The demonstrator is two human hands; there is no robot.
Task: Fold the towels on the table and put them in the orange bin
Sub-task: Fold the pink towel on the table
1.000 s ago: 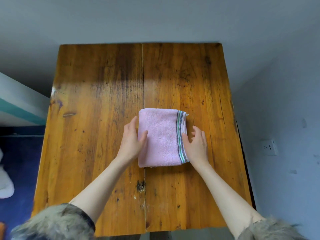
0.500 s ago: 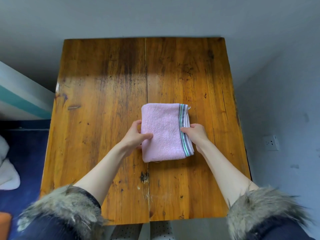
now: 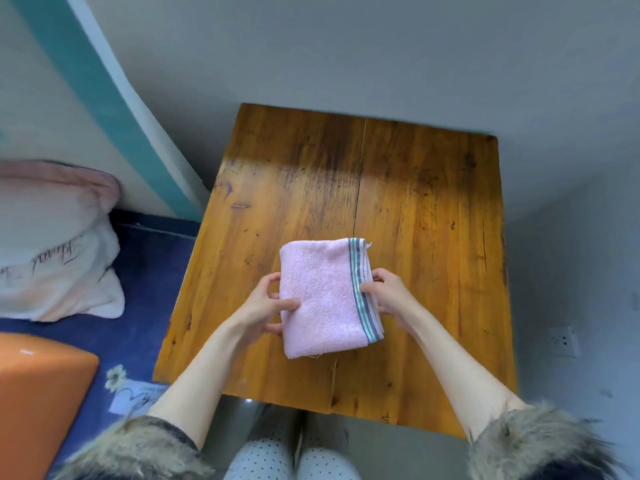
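the folded pink towel (image 3: pixel 325 299) lies near the front middle of the wooden counter (image 3: pixel 415 209), its long axis running away from the person and its striped edge on the right. the left hand (image 3: pixel 266 306) is clamped on the towel's left edge, thumb on top and fingers seemingly curled under, and the right hand (image 3: pixel 388 292) pinches the striped right edge the same way, so the towel sits between the two hands with one hand on each long side. whether it is already lifted clear of the counter cannot be told. the folding looks finished and the step in hand seems to be the carry. the relation that counts is that the orange bin (image 3: pixel 38 393) stands off the counter, low and well to the person's left, so the towel has to travel leftward past the counter's left edge and down. the left hand is the nearer one to the bin, and it would probably lead while the right keeps the folded layers from slipping open
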